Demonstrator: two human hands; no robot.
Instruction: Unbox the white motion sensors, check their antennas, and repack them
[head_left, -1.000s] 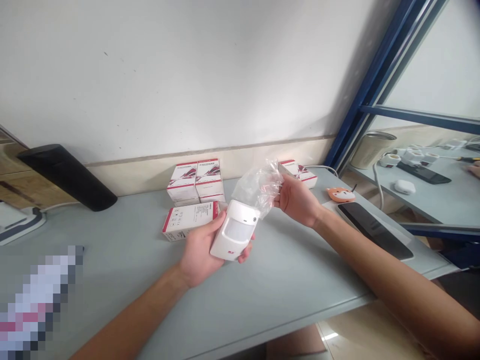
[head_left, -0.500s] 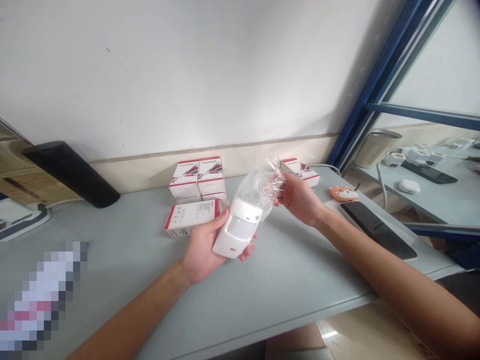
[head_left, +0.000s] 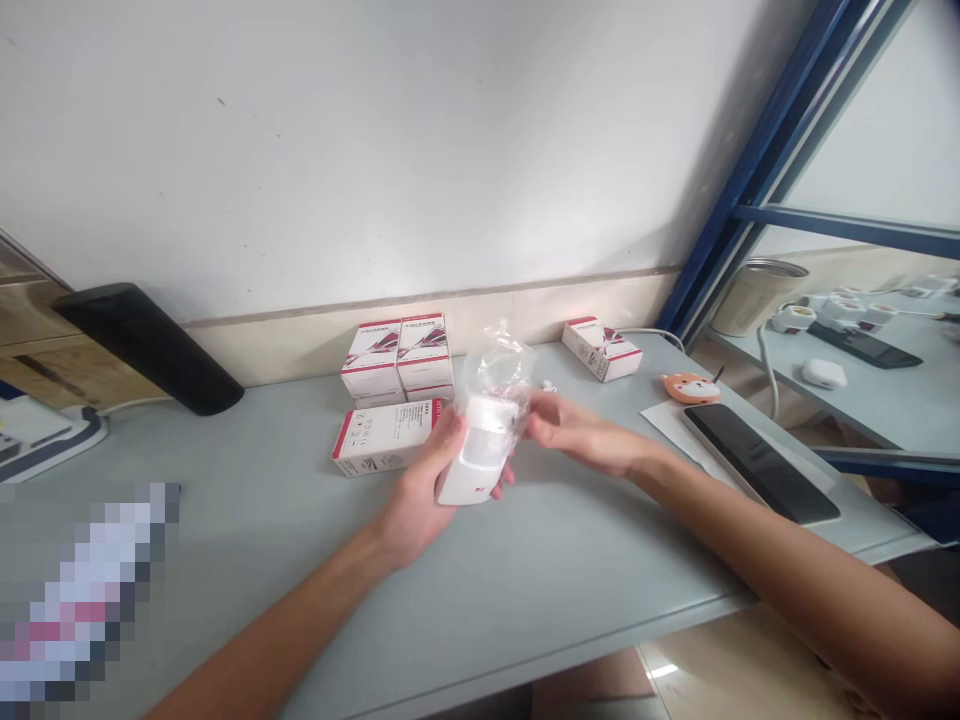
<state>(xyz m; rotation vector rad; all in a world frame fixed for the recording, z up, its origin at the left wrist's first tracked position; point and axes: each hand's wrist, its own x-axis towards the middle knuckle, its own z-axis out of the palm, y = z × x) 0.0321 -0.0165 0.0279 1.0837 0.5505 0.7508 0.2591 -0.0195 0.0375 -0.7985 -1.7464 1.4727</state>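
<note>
Head view: my left hand (head_left: 414,500) grips the white PIR motion sensor (head_left: 469,470) over the desk (head_left: 570,570); my open right hand (head_left: 581,435) meets its clear plastic bag (head_left: 493,375). Slippery plastic could make it drop onto the product boxes (head_left: 395,357).

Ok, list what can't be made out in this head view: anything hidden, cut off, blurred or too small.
The back of the white motion sensor: hidden by the left hand.
The wording on the white-and-red box: too small to read.
The object at lower left: pixelated, so it cannot be identified.
The white object at the left edge: cut off by the frame.
</note>
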